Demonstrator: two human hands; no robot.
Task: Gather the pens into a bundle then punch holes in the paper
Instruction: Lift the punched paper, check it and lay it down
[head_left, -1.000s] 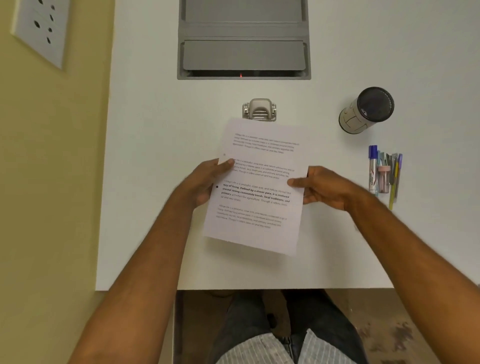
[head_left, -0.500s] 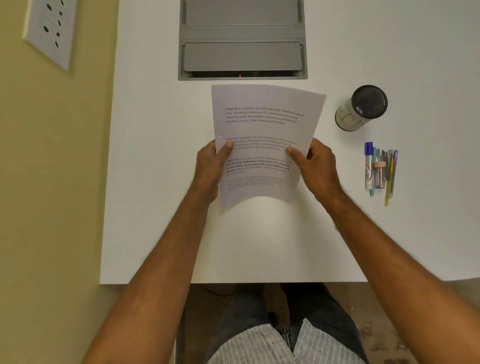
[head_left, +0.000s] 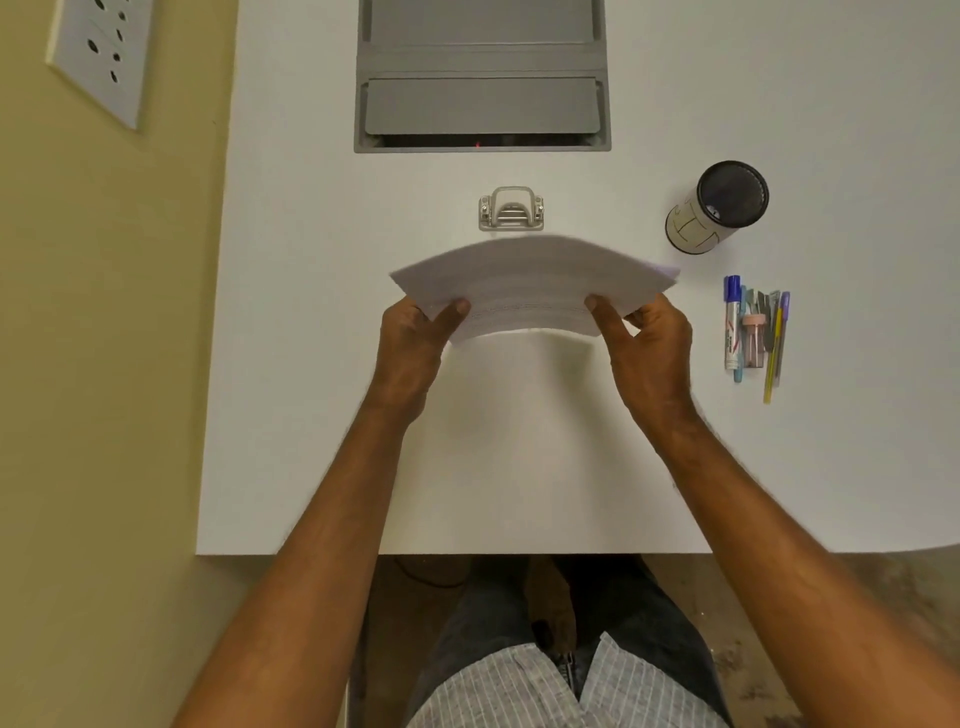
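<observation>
A white printed paper (head_left: 530, 283) is held above the white desk (head_left: 519, 467), tipped away so it looks foreshortened and blurred. My left hand (head_left: 415, 353) pinches its left side and my right hand (head_left: 649, 348) pinches its right side. A silver hole punch (head_left: 510, 210) stands on the desk just beyond the paper's far edge. A bundle of pens and markers (head_left: 756, 332) lies side by side on the desk to the right of my right hand.
A cylindrical pen holder (head_left: 717, 208) with a dark mesh rim stands at the right, behind the pens. A grey cable hatch (head_left: 482, 78) is set into the desk at the back. A wall socket (head_left: 98, 57) is on the yellow wall at left.
The paper went from lying near the desk to raised upright, then tipped forward and down toward the hole punch. Both hands kept their grip and moved with it.
</observation>
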